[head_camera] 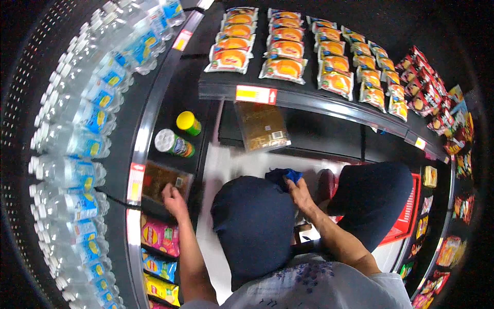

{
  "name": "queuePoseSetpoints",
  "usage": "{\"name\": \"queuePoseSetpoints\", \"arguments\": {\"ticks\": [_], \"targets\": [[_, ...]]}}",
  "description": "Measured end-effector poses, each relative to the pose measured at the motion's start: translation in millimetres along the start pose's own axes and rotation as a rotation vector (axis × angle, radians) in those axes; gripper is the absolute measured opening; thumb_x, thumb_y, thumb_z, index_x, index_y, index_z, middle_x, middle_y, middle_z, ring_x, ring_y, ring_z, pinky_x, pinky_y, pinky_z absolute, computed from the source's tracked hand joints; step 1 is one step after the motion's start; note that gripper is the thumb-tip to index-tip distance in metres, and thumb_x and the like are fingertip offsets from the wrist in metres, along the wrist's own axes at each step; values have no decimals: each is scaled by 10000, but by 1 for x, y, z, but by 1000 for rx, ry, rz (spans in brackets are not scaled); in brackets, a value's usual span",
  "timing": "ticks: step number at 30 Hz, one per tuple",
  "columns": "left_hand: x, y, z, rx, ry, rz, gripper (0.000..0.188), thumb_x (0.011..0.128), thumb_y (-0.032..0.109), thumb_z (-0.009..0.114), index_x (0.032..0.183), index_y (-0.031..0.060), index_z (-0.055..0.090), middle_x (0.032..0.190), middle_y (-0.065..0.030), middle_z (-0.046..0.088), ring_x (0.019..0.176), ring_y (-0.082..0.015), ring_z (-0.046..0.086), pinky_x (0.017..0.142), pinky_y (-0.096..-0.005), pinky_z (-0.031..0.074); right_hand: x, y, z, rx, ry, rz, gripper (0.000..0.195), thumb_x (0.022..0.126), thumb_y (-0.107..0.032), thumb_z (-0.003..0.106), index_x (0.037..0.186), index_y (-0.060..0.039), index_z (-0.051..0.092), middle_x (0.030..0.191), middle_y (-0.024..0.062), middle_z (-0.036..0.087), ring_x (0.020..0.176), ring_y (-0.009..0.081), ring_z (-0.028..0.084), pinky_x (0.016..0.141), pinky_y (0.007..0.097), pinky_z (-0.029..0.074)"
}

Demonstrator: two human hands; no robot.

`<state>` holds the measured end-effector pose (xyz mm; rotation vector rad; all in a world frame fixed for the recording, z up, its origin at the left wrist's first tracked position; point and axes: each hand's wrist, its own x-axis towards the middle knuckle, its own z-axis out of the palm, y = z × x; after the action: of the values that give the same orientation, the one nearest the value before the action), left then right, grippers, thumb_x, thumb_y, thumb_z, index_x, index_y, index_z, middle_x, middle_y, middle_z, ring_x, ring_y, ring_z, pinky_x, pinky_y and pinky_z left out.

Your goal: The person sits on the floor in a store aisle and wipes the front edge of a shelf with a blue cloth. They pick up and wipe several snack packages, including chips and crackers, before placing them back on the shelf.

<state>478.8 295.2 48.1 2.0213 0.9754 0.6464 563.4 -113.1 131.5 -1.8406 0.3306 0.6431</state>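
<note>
My left hand (175,202) reaches to a lower shelf at the left, its fingers at the near edge of a flat brown package (164,181) with a barcode. Whether those fingers grip the package or only touch it is not clear. Bunched in my right hand (301,193) is a dark blue cloth (283,177), held low between my knees. Beyond the brown package, a canister with a white lid (175,143) leans on its side beside one with a yellow lid (189,123). Another flat brown package (264,125) rests tilted under the front shelf's edge.
Rows of water bottles (83,174) fill the upper left shelf. Packaged buns (283,69) line the front shelf (328,106). Potato chip bags (160,235) sit below my left arm. A red shopping basket (405,212) stands on the floor by my right knee. More snack shelves run along the right.
</note>
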Motion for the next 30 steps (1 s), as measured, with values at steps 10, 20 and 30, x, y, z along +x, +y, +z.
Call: {"name": "queuePoseSetpoints", "arguments": {"ticks": [10,20,30], "targets": [[-22,113,176,-367,-864,-93,248,886,167,645,1082,15,632,870,-52,672,758,-136,637,619,-256,488,4,-1,11,76,11,-118,172,930,-163,539,911,7,549,771,48,556,757,149,503,700,330,438],[11,78,288,-52,-626,-28,312,755,224,738,978,14,682,837,-148,690,757,-240,673,709,-343,530,4,-7,9,93,10,-76,163,951,-197,526,883,-51,557,601,-15,458,495,88,414,447,286,348],[21,93,286,175,-656,10,354,707,375,770,823,44,727,815,-160,692,721,-282,671,690,-376,520,8,-11,9,120,-30,-64,184,952,-196,528,907,-22,568,614,4,480,501,103,432,463,305,370]]}}
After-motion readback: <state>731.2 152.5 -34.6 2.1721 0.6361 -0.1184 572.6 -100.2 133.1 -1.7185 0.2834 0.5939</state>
